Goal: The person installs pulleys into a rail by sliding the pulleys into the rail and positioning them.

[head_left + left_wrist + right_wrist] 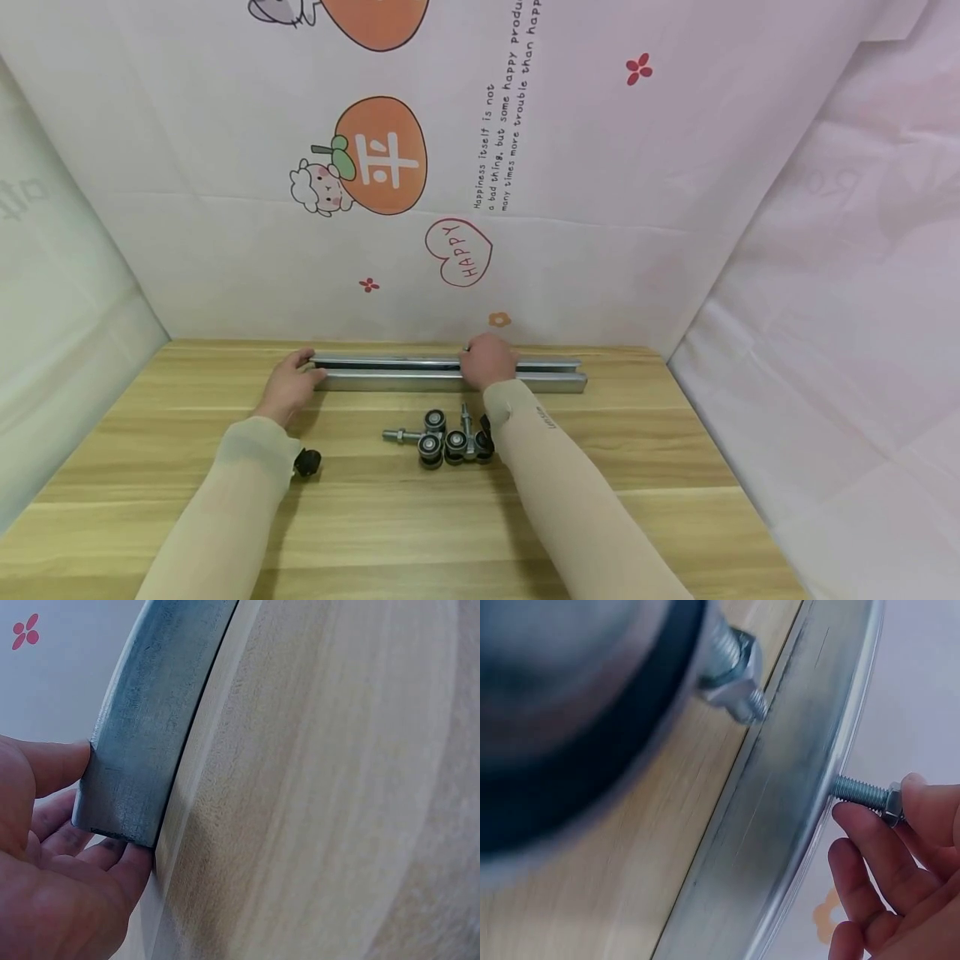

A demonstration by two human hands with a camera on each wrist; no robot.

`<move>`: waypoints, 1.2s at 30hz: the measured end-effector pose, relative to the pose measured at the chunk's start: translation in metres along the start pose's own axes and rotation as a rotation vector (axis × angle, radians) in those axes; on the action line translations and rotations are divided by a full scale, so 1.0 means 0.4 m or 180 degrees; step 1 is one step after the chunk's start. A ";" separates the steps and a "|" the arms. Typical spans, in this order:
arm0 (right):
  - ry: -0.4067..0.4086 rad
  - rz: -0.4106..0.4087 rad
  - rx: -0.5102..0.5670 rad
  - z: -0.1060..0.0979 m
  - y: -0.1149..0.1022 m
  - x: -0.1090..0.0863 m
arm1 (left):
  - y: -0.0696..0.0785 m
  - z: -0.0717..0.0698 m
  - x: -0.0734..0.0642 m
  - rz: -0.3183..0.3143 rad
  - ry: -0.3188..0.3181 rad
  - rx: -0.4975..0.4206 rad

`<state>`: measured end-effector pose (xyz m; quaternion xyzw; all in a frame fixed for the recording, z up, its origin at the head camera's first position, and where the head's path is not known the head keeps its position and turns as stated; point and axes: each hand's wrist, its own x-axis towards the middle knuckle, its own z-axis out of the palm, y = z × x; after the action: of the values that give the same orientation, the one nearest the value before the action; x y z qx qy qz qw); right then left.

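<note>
A long silvery metal rail [397, 383] with a slot along its top lies across the back of the wooden table. My left hand [288, 387] holds its left end; in the left wrist view the thumb presses the upper edge while fingers curl around the end of the rail [139, 750]. Right of the rail's middle, my right hand [487, 361] pinches a threaded bolt [859, 791] near its hex nut [892, 806]. The bolt sticks out of the rail's slot, and its inner end is hidden inside.
Two roller trolleys with black-rimmed wheels and threaded bolts, one on the left [430, 447] and one on the right [455, 442], sit on the table [360, 517] in front of the rail. A printed white cloth [570, 267] rises behind the table's back edge.
</note>
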<state>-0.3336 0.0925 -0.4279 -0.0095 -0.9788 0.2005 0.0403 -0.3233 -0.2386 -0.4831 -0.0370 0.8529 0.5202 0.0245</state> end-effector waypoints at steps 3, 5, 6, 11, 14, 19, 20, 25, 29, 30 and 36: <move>-0.0019 -0.0012 0.0017 0.002 -0.009 0.000 | 0.002 0.000 -0.001 0.0003 0.0000 -0.0009; -0.0044 -0.0026 0.0036 0.005 -0.013 0.001 | 0.002 0.001 -0.001 0.0005 0.0000 -0.0019; -0.0055 -0.0028 0.0057 0.005 -0.016 0.002 | 0.002 0.001 -0.001 0.0001 -0.0004 -0.0024; -0.0093 -0.0010 0.0125 0.020 -0.035 0.012 | -0.001 -0.003 -0.003 -0.0021 -0.0046 -0.0014; -0.0127 -0.0004 0.0140 0.028 -0.050 0.016 | -0.002 -0.004 -0.001 -0.0013 -0.0045 0.0001; -0.0202 0.0042 0.0130 0.032 -0.072 0.017 | 0.000 -0.003 0.000 0.0004 -0.0015 0.0004; -0.0211 0.0054 0.0122 0.032 -0.076 0.017 | -0.001 -0.003 0.001 -0.0003 -0.0010 -0.0001; -0.0266 0.0067 0.0084 0.028 -0.096 0.013 | -0.006 -0.001 0.006 -0.0017 -0.0009 -0.0002; -0.0259 0.0030 0.0032 0.034 -0.115 0.015 | -0.009 -0.004 0.007 -0.0015 -0.0006 0.0022; -0.0250 0.0027 0.0028 0.038 -0.120 0.017 | -0.010 -0.005 0.008 -0.0011 0.0002 0.0036; -0.0185 -0.0004 0.0083 0.068 -0.147 0.028 | -0.005 -0.004 0.007 0.0005 -0.0041 0.0092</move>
<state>-0.3472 0.0282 -0.4288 -0.0026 -0.9769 0.2135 0.0121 -0.3261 -0.2411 -0.4843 -0.0327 0.8601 0.5081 0.0301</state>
